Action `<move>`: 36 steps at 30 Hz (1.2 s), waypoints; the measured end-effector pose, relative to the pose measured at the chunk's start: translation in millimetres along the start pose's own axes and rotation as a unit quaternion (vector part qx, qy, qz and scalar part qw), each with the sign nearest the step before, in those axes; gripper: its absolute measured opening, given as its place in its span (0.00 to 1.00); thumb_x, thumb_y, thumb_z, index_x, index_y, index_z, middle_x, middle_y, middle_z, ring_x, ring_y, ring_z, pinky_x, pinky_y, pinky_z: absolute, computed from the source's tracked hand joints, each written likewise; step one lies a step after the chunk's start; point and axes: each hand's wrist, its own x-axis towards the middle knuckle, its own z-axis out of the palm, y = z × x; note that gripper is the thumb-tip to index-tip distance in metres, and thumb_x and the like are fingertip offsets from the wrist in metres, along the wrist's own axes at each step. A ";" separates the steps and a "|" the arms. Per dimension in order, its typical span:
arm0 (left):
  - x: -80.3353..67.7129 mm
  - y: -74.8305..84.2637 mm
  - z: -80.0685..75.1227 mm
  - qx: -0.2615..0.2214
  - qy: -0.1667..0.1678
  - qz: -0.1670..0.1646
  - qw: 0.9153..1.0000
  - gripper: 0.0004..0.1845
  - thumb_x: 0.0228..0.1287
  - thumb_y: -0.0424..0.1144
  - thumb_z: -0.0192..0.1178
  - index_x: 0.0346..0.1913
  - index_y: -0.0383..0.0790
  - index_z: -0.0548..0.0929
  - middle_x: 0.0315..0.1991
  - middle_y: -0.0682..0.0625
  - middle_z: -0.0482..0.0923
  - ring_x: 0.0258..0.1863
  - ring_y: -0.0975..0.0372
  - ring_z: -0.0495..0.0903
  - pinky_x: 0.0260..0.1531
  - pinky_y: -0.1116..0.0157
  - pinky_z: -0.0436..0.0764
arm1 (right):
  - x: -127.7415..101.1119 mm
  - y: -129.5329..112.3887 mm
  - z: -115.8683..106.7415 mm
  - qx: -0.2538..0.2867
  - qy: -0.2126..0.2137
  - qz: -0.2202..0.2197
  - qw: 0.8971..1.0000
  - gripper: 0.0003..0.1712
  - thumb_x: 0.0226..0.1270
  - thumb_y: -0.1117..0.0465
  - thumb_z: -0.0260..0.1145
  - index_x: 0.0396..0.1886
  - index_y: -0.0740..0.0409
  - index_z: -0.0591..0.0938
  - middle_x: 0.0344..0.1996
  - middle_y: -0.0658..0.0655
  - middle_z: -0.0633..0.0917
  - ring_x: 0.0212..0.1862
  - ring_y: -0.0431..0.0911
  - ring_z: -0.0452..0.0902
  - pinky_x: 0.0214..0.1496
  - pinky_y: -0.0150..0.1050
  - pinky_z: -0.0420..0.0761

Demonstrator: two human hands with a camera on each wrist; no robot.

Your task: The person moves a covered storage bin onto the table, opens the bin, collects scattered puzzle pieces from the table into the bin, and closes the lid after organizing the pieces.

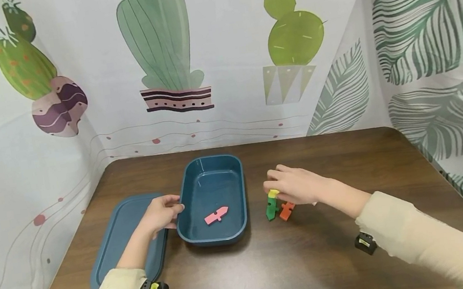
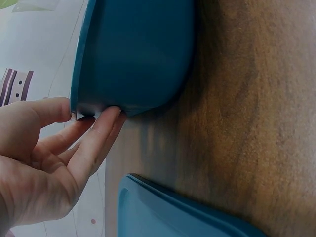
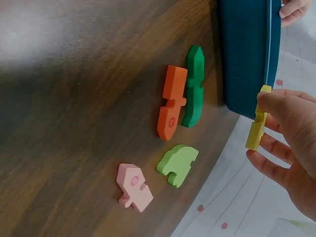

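Since everything sits on a dark brown wood table (image 1: 272, 277) with rounded back corners, the edges are easy to read: a white cloth (image 1: 230, 41) printed with cacti and leaves hangs behind it and along both sides. Light makes a shiny patch on the near part of the wood.

The blue tray (image 1: 214, 181) is left of centre, far rim close to the table's back edge, with a pink piece (image 1: 216, 214) lying inside near the front. Left hand (image 1: 159, 216) has the tray's left rim between thumb and fingers. Just left of that is the lid (image 1: 116, 244), flat on the wood, a narrow gap from the tray and near the table's left edge.

Right hand (image 1: 297, 184) is raised over the wood, pinching the yellow piece (image 3: 256, 131). Below are the green piece (image 3: 195, 74) and orange piece (image 3: 172, 103) side by side, plus the lime piece (image 3: 178, 160) and pale piece (image 3: 132, 182), apart from each other. A strip of wood separates the tray from green, and a wider stretch runs toward the right edge.
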 end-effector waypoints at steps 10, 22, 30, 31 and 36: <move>-1.3 2.3 -1.0 0.000 0.000 -0.005 1.000 0.25 0.64 0.36 0.54 0.62 0.31 0.66 0.56 0.33 0.71 0.48 0.45 0.75 0.36 0.56 0.83 | 14.4 -1.4 -6.5 0.004 -0.006 -0.001 1.000 0.14 0.53 0.63 0.70 0.38 0.49 0.77 0.33 0.49 0.74 0.37 0.45 0.69 0.33 0.34 0.76; -1.8 2.5 -0.8 -0.001 -0.002 -0.004 1.000 0.25 0.64 0.36 0.54 0.62 0.30 0.66 0.56 0.32 0.71 0.49 0.44 0.75 0.35 0.57 0.83 | 25.7 -1.9 -10.3 0.014 -0.006 0.001 1.000 0.13 0.54 0.63 0.69 0.39 0.50 0.77 0.33 0.50 0.74 0.37 0.45 0.69 0.33 0.34 0.76; -2.0 1.8 -0.7 0.003 0.000 -0.005 1.000 0.24 0.64 0.36 0.54 0.62 0.31 0.66 0.56 0.33 0.71 0.49 0.45 0.75 0.34 0.57 0.83 | 37.5 -3.0 -11.1 0.011 -0.019 0.015 1.000 0.13 0.56 0.63 0.68 0.41 0.49 0.77 0.35 0.49 0.74 0.39 0.45 0.69 0.35 0.36 0.77; -2.1 1.9 -0.7 0.003 -0.001 -0.004 1.000 0.24 0.65 0.36 0.54 0.62 0.30 0.66 0.56 0.33 0.71 0.49 0.45 0.75 0.34 0.57 0.83 | 38.8 -3.1 -11.5 0.011 -0.019 0.016 1.000 0.13 0.56 0.62 0.68 0.41 0.49 0.77 0.35 0.49 0.74 0.39 0.45 0.69 0.35 0.36 0.77; -1.5 2.4 -0.6 -0.001 -0.002 -0.004 1.000 0.25 0.64 0.37 0.54 0.62 0.31 0.66 0.56 0.34 0.72 0.49 0.45 0.75 0.35 0.57 0.83 | 45.3 -4.1 -14.1 0.009 -0.022 0.016 1.000 0.14 0.56 0.62 0.68 0.42 0.49 0.78 0.36 0.50 0.75 0.39 0.46 0.69 0.35 0.37 0.77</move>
